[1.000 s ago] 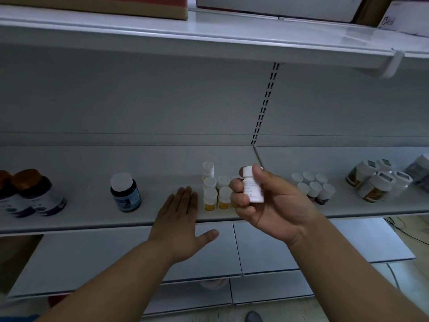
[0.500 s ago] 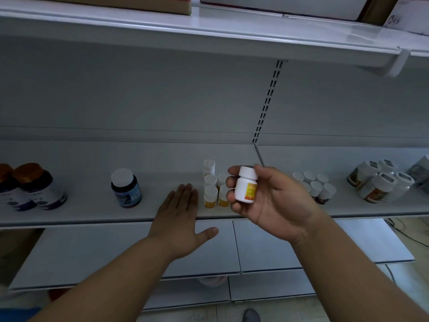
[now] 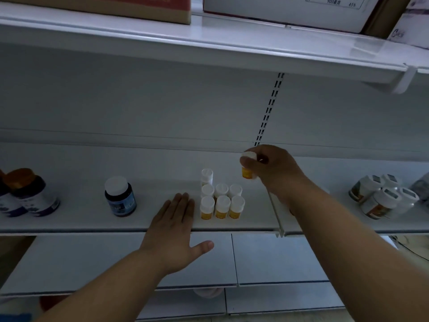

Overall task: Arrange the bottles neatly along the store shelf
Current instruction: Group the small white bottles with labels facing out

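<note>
My right hand (image 3: pixel 270 169) grips a small white bottle with an orange label (image 3: pixel 247 173) by its cap, just above the shelf (image 3: pixel 92 219) behind and to the right of a group of like bottles. That group of several small white-capped orange-label bottles (image 3: pixel 220 199) stands in rows on the shelf. My left hand (image 3: pixel 173 225) lies flat with straight fingers on the shelf's front edge, just left of the group and apart from it.
A dark blue bottle with a white cap (image 3: pixel 120 197) stands to the left, and brown-capped bottles (image 3: pixel 27 194) at the far left. White jars (image 3: pixel 383 196) cluster at the right. Cardboard boxes (image 3: pixel 290 10) sit on the shelf above. Lower shelves jut out below.
My right hand has carried the small bottle from in front of me back and down to the shelf behind the group, turning it upright. My left hand has stayed on the shelf edge.
</note>
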